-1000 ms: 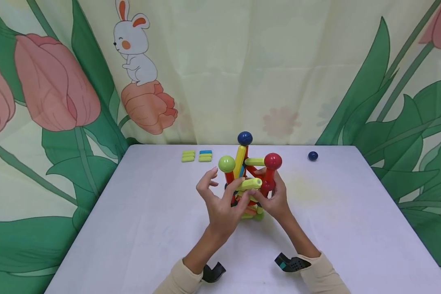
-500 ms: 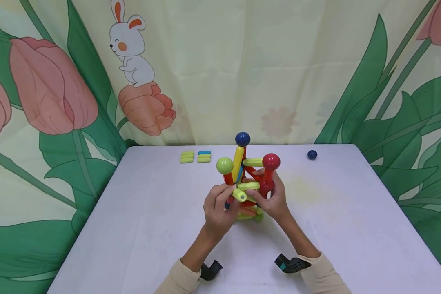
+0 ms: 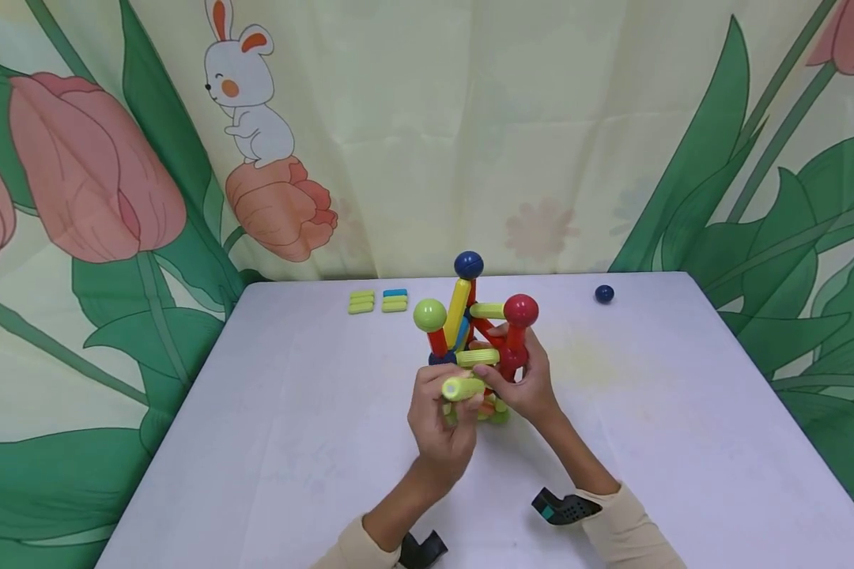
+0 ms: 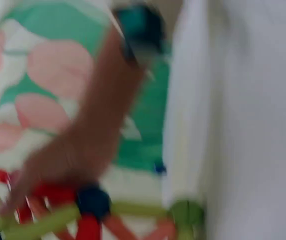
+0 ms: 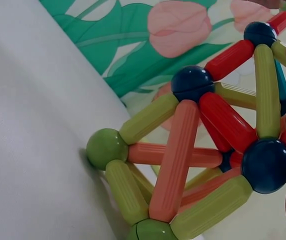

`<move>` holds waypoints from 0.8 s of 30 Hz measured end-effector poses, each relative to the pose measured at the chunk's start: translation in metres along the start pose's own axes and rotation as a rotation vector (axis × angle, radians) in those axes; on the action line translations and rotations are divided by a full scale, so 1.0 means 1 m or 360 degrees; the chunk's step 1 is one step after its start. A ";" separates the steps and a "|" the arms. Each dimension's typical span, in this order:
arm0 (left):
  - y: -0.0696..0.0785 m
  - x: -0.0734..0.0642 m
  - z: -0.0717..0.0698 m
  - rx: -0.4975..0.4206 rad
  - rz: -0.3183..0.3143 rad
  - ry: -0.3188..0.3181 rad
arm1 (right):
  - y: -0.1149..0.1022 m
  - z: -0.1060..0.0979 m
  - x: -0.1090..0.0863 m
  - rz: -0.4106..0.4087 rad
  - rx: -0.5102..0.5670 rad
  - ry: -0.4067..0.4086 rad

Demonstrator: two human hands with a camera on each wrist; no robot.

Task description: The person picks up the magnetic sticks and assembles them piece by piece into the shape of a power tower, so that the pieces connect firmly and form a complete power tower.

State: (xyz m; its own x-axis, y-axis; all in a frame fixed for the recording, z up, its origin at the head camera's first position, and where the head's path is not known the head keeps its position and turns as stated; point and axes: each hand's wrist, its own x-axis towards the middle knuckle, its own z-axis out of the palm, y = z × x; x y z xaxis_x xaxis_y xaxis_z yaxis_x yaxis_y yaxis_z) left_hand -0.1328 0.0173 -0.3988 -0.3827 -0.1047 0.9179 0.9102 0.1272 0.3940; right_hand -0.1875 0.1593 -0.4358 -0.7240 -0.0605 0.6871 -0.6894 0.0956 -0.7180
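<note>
A tower of magnetic rods and balls (image 3: 457,304) stands on the white table, with blue, red and green balls at its upper corners. My left hand (image 3: 437,427) pinches a short yellow-green rod (image 3: 462,388) in front of the tower, one end facing the head camera. My right hand (image 3: 530,379) grips the tower's right side by the red ball and rod (image 3: 515,348), its thumb reaching the front. In the right wrist view, salmon and yellow-green rods join green balls (image 5: 108,149) at the base to blue balls (image 5: 267,166) higher up. The left wrist view is blurred; my right hand (image 4: 63,155) shows there.
Two small stacks of rods lie at the back left, one yellow-green (image 3: 360,302), the other with a blue rod (image 3: 394,293) on top. A loose dark blue ball (image 3: 604,294) sits at the back right. Behind the table hangs a printed curtain (image 3: 427,142).
My left hand has drawn the yellow-green rod down and toward me and turned it, its end now facing the camera. The right hand keeps its hold on the tower.
</note>
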 end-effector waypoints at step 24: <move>0.011 0.003 0.017 -0.0116 -0.0771 -0.0014 | 0.004 0.002 0.000 -0.0145 -0.0116 0.0053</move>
State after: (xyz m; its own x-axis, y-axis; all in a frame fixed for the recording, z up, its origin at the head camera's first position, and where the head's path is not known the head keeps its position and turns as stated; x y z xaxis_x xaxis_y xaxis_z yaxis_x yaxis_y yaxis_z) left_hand -0.1261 0.0352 -0.3911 -0.7658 -0.1267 0.6305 0.6359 -0.0032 0.7717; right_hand -0.1904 0.1580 -0.4386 -0.6564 -0.0391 0.7534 -0.7480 0.1632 -0.6433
